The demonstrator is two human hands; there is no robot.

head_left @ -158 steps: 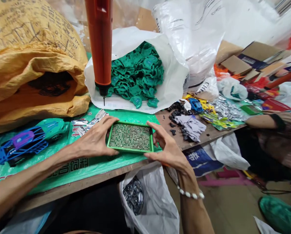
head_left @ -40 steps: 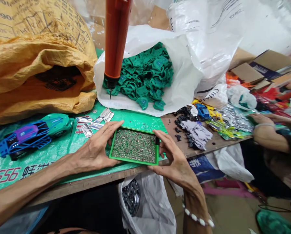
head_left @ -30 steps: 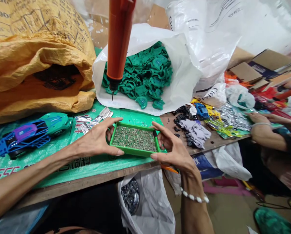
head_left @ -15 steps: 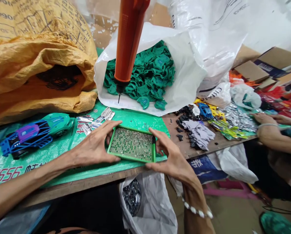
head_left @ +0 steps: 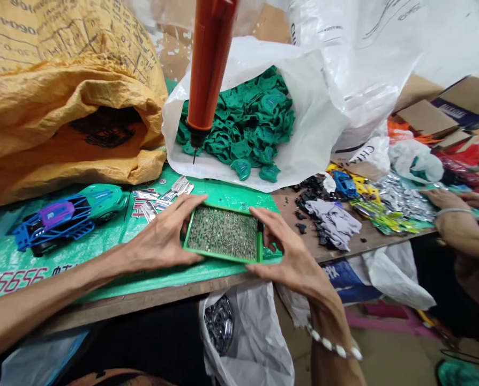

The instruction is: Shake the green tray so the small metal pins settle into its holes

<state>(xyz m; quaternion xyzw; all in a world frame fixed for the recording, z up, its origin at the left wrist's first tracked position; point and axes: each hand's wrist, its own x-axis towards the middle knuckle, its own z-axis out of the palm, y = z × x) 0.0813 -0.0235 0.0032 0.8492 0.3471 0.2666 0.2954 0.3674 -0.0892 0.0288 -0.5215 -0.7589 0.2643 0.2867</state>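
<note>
A shallow green tray [head_left: 223, 256] full of small metal screws [head_left: 223, 231] is held between both hands over the bench front. My left hand [head_left: 169, 233] grips its left end, thumb along the near edge and fingers at the far corner. Around the right end, my right hand [head_left: 283, 249] is closed in the same way, beside a dark piece at the tray's corner. An orange electric screwdriver [head_left: 209, 69] hangs above, bit pointing down. To the left stands a toy car [head_left: 70, 217] in blue, purple and green. Silver strips [head_left: 165, 195] lie behind my left hand.
A white sack [head_left: 312, 112] of green plastic parts [head_left: 243, 126] lies open behind the tray. A yellow woven sack [head_left: 70, 134] fills the back left. Black parts and grey cloth [head_left: 336, 220] lie at right, near a co-worker's hands [head_left: 448, 201]. Below the edge hangs a bag [head_left: 259, 332].
The screws have spread more evenly over the tray, covering holes that showed at its left. Both hands still hold it. The whole view has shifted slightly.
</note>
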